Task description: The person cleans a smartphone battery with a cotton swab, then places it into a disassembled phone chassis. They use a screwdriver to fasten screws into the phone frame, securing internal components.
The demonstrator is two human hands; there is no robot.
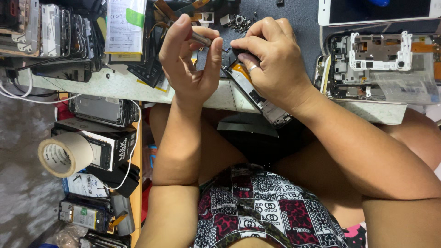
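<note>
The left hand (190, 59) is up at the table edge, fingers curled round a slim metal screwdriver (200, 38), pinching its shaft between thumb and fingertips. Just right of it, the right hand (271, 59), with a ring on one finger, presses down on an opened phone (257, 94), fingers closed over its far end. The phone lies slantwise, its near end hanging over the edge of the pale worktable (124, 87) above the person's lap. The two hands are close together, nearly touching at the fingertips, the tool's tip hidden between them.

To the far right sits another stripped phone frame (372, 64) with a white bracket on top, and beyond it a white-rimmed handset (376, 11). A scatter of tiny screws (241, 23) lies just beyond the hands. Far left, a row of phone parts (50, 30) stands stacked. Lower left, a roll of tan tape (64, 154) rests on a side shelf.
</note>
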